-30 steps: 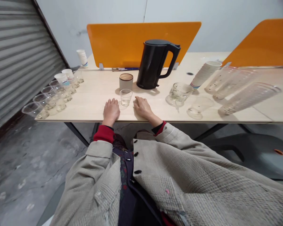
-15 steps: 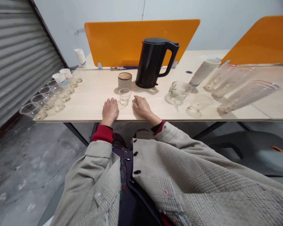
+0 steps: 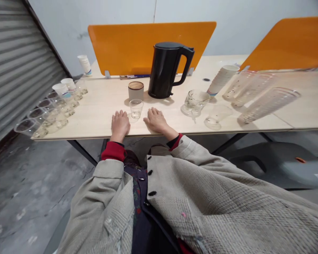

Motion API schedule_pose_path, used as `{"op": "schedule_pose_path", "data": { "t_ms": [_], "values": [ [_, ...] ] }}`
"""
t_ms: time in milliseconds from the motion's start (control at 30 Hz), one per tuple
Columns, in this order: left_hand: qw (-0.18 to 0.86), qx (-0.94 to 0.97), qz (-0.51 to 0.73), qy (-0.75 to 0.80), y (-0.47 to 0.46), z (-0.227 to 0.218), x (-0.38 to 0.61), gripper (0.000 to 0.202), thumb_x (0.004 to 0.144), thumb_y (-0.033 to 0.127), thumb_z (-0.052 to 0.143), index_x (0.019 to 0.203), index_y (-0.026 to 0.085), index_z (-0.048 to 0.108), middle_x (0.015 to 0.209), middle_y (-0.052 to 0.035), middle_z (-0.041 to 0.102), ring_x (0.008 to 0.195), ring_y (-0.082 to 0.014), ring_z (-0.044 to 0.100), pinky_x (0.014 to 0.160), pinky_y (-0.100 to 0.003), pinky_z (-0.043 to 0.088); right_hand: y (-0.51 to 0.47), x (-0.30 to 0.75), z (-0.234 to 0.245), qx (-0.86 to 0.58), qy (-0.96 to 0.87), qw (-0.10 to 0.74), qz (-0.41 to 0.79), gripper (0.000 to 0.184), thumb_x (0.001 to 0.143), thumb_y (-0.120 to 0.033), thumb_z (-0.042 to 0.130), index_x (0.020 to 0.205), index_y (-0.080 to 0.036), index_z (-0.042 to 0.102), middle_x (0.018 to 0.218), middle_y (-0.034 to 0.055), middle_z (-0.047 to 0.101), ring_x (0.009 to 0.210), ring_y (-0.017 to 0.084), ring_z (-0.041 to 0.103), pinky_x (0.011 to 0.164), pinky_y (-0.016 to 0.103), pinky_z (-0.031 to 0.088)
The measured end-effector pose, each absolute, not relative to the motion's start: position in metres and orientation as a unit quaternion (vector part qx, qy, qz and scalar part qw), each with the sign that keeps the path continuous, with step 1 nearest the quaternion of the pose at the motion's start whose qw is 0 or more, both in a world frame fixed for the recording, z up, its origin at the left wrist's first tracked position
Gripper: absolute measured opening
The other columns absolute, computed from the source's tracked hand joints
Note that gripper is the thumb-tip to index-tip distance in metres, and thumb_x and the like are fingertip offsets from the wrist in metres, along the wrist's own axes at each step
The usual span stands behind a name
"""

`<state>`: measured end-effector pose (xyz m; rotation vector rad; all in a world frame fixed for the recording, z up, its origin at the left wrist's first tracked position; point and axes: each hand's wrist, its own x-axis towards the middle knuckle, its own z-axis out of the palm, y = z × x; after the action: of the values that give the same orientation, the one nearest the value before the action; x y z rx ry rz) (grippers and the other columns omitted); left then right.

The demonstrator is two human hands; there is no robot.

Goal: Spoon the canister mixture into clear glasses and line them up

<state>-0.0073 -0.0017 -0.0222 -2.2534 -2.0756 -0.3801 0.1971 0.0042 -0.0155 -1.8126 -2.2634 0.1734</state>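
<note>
My left hand (image 3: 120, 124) lies palm down on the pale wooden table (image 3: 98, 106), fingers stretched forward, holding nothing. To the right of it, my right hand (image 3: 157, 120) rests flat with fingers extended, also holding nothing. Between them stands a small clear plastic cup (image 3: 136, 108), upright, with what looks like a little clear liquid at its bottom. Behind the cup is a grey canister (image 3: 136, 92) with a wooden lid. A black electric kettle (image 3: 165, 72) stands behind and to the right of it, its handle turned right.
Clear cups (image 3: 37, 125) line the table's left end, with paper cups (image 3: 60, 89) behind. On the right stand a ribbed glass bowl (image 3: 195, 100), a lone clear cup (image 3: 214, 118), a paper cup stack (image 3: 222, 79) and clear cup stacks (image 3: 267, 105). An orange divider (image 3: 122, 47) stands behind.
The view has shifted slightly, so most things appear a little further left. My right hand's fingers look more spread and flat. The cups and kettle stay in place on the table.
</note>
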Motion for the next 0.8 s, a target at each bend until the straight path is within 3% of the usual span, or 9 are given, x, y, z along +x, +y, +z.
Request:
{"op": "schedule_pose_path", "data": {
  "t_ms": [200, 800],
  "values": [
    [0.028, -0.728, -0.123, -0.674, -0.003, -0.02, -0.007, 0.057, 0.11, 0.027, 0.029, 0.159, 0.015, 0.055, 0.174, -0.0141, 0.05, 0.165, -0.0372, 0.039, 0.137, -0.058, 0.03, -0.009, 0.195, -0.003, -0.637, -0.763, 0.075, 0.086, 0.076, 0.111, -0.048, 0.039, 0.168, 0.002, 0.035, 0.182, 0.0289, 0.022, 0.172, 0.04, 0.02, 0.138, 0.061, 0.017],
    [0.025, -0.733, -0.117, -0.67, -0.003, -0.017, -0.008, 0.058, 0.109, 0.027, 0.027, 0.156, 0.013, 0.057, 0.173, -0.0166, 0.049, 0.164, -0.0375, 0.04, 0.136, -0.058, 0.032, -0.01, 0.196, -0.003, -0.635, -0.763, 0.084, 0.086, 0.078, 0.111, -0.051, 0.04, 0.168, 0.002, 0.036, 0.182, 0.0295, 0.024, 0.172, 0.04, 0.021, 0.138, 0.062, 0.017]
  ]
}}
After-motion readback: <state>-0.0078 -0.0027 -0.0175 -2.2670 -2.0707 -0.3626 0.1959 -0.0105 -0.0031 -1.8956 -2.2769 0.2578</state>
